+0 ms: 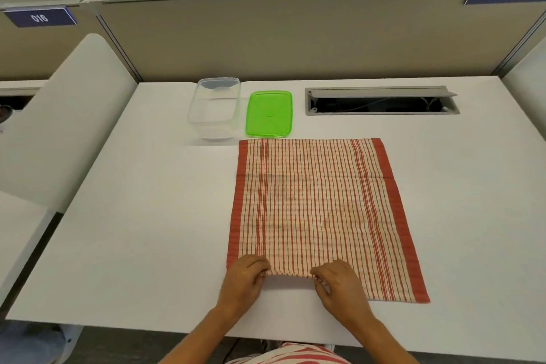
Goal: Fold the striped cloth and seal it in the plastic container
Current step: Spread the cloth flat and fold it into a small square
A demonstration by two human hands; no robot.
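Red-and-cream stripes mark the striped cloth (319, 210), which lies spread nearly flat on the white desk (141, 230), its far edge just short of the green lid (269, 114) and its near right corner close to the desk's front edge. We have both hands at the near edge: our left hand (243, 281) sits on the near left corner and our right hand (339, 285) a little further along, and between them the hem is lifted and curled slightly under. The fingers (260, 270) of the left hand are closed on that hem, and those of the right hand look pinched on it too, though the knuckles hide the fingertips, so we say that with some caution. A faint crease runs across the far third of the fabric, but no layer lies over another, so we judge that the folding has barely begun: this is the first grasp, not a finished fold. The clear plastic container (214, 109) stands open and holds nothing at the back of the desk, well apart from our hands, with the lid lying flat just to its right, touching neither the cloth nor the tub as far as we can tell. A grey cable hatch (381, 100) is set into the desk further right. What is left, as we read it, is nearly everything: fold the cloth down small enough to fit the tub, put it inside, and press the lid on.
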